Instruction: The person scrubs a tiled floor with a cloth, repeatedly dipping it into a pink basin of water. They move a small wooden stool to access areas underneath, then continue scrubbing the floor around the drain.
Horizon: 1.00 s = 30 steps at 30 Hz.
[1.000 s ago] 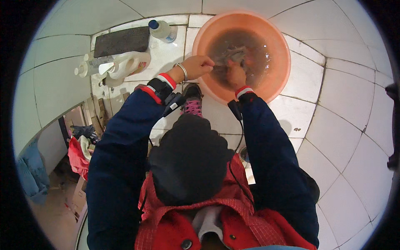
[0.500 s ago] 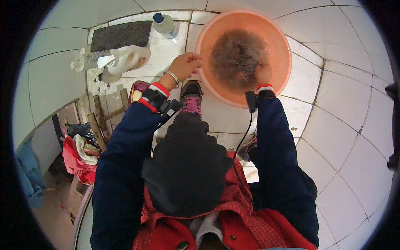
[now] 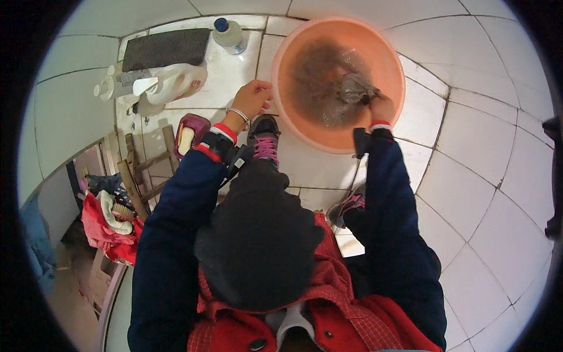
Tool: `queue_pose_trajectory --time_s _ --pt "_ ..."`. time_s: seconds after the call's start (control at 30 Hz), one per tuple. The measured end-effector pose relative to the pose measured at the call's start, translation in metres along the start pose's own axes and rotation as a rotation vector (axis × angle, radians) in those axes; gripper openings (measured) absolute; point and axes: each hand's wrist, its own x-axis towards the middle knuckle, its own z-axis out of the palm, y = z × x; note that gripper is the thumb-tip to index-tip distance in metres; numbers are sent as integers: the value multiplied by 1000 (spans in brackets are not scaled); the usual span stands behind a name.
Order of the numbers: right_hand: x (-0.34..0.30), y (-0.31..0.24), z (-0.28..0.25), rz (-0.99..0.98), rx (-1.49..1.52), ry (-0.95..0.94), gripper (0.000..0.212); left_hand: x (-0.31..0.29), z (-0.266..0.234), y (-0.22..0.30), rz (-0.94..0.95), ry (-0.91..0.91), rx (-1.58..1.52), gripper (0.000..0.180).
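Note:
A large orange plastic basin point(image 3: 396, 73) stands on the tiled floor in front of me, holding murky dark water point(image 3: 314, 97). My right hand point(image 3: 381, 110) is inside its right side, closed on a wet, bunched grey cloth point(image 3: 355, 88). Part of that cloth rises out of the water; how much lies below the surface I cannot see. By the basin's left rim hovers my left hand point(image 3: 253, 98), its fingers loosely bent and apart, with nothing in them. Whether the fingertips touch the rim I cannot tell.
Left of the basin are a blue-capped bottle point(image 3: 229, 36), a dark mat point(image 3: 166, 49) and a white jug point(image 3: 180, 81). A soap dish point(image 3: 198, 124) with pale soap sits near my left wrist. Farther left are a wooden frame point(image 3: 132, 182) and red cloth point(image 3: 99, 226). Tiled walls surround the basin.
My right hand has shifted slightly right, and the bunched grey cloth now shows above the water beside it. The left hand stays by the rim. More of the soap dish shows.

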Motion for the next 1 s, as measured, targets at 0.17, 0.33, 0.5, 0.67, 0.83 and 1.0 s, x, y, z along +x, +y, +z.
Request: queue_pose_trajectory --time_s 0.17,0.33,0.5,0.67,0.83,1.0 --pt "-10 -81 86 -20 51 10 22 3 8 -4 75 -37 83 28" --pt "4 -30 2 134 286 -71 27 -3 -6 -5 14 -6 -30 27" --pt "-6 -31 34 46 -197 -28 29 -1 7 -4 1 1 -14 27" --pt "-11 -84 87 -258 178 -19 22 0 -2 -4 43 -51 18 26" --pt "-5 -12 -2 69 517 -99 25 -5 -11 -6 19 14 -31 25" --pt "-17 -82 80 -89 -89 -28 23 -3 10 3 94 31 -87 24"
